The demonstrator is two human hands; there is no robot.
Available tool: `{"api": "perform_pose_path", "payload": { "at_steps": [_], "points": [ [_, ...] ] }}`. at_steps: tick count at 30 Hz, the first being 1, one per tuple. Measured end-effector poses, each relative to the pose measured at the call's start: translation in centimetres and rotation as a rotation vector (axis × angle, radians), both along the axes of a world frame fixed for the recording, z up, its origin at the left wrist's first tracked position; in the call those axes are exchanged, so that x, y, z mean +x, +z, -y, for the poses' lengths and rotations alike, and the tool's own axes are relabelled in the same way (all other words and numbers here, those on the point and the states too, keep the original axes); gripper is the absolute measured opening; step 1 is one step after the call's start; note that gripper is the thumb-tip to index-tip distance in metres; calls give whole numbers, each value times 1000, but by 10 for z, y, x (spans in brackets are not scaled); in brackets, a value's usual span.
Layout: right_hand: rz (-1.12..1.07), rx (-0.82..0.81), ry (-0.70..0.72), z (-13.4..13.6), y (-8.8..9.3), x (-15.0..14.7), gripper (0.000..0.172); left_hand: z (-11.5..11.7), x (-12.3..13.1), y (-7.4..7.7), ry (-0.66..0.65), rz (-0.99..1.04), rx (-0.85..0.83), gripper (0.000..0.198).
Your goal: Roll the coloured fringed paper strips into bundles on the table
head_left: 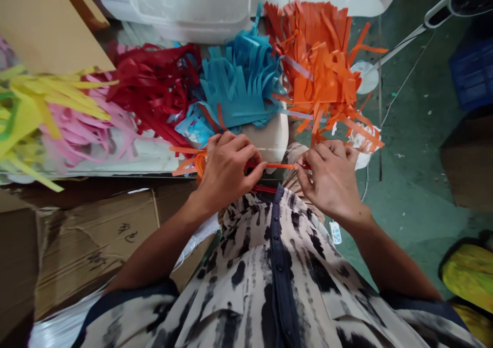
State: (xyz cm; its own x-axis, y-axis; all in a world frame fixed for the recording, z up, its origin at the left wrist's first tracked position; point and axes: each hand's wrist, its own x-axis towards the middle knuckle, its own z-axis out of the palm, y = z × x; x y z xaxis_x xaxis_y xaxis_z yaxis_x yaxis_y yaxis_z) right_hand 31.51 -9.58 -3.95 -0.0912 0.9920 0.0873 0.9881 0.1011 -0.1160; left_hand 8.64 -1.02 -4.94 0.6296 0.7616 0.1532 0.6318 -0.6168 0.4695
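A thin orange strip [280, 166] runs level and taut between my two hands, just in front of my shirt. My left hand [231, 165] is closed and pinches the strip's left part between thumb and fingers. At the other end, my right hand [329, 176] pinches it too, fingers curled. More orange ribbon [200, 162] bunches beside my left hand, partly covered by it. Beyond the hands lie a heap of fringed orange strips [319, 70] and a blue fringed bundle [242, 80]. Both fingertips partly hide the strip's ends.
Dark red strips [154, 80], pink strips [80, 127] and yellow strips [46, 101] lie along the table to the left. A translucent plastic tub [188, 3] stands behind. Flattened cardboard [96, 235] is at lower left; a blue crate [472, 73] sits on the green floor at right.
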Motion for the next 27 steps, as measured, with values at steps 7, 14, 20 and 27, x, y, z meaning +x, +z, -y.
{"api": "perform_pose_path", "payload": {
  "at_steps": [7, 14, 20, 27],
  "points": [
    [-31, 179, 8, 11, -10, -2, 13, 9, 12, 7, 5, -11, 87, 13],
    [33, 363, 154, 27, -19, 10, 31, 21, 2, -4, -158, 42, 383, 26],
    [49, 344, 148, 39, -18, 20, 37, 17, -35, -6, -22, 50, 345, 29],
    [71, 269, 155, 31, -4, -17, 34, 19, -17, 3, -118, 23, 183, 18]
  ]
}}
